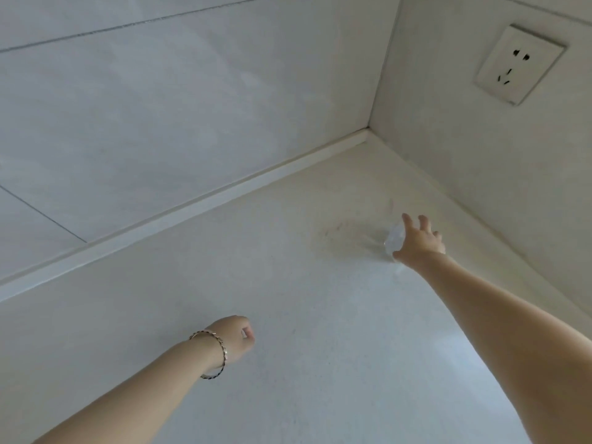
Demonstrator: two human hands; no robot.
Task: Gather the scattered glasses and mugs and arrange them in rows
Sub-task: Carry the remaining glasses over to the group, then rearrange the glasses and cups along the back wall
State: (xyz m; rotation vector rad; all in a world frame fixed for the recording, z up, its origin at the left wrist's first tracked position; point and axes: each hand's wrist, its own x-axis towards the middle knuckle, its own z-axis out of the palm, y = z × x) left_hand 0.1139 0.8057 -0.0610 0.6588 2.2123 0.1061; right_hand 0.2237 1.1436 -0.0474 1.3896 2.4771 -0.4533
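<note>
Head view looks down on a pale countertop (320,347) that fills the lower frame and runs to a corner at upper right. A tiled back wall (192,107) rises behind it, met by a white strip (192,206) along the counter's rear edge, and a plain side wall (464,155) closes the right. A white socket (520,64) sits high on that side wall, well apart from everything on the counter. The right hand (419,240) reaches far toward the corner, its fingers (407,221) spread apart and extended, not wrapped round anything. A clear glass (391,243) stands on the counter just at the thumb side of that hand, partly hidden under the palm and blurred, so whether skin touches it cannot be told. The glass is near the side wall and short of the back wall, with broad bare counter to its left and toward the person. The left hand (235,338) hovers over the near counter, well apart from the glass, fingers curled in on nothing. A thin twisted bracelet (221,347) circles its wrist.
</note>
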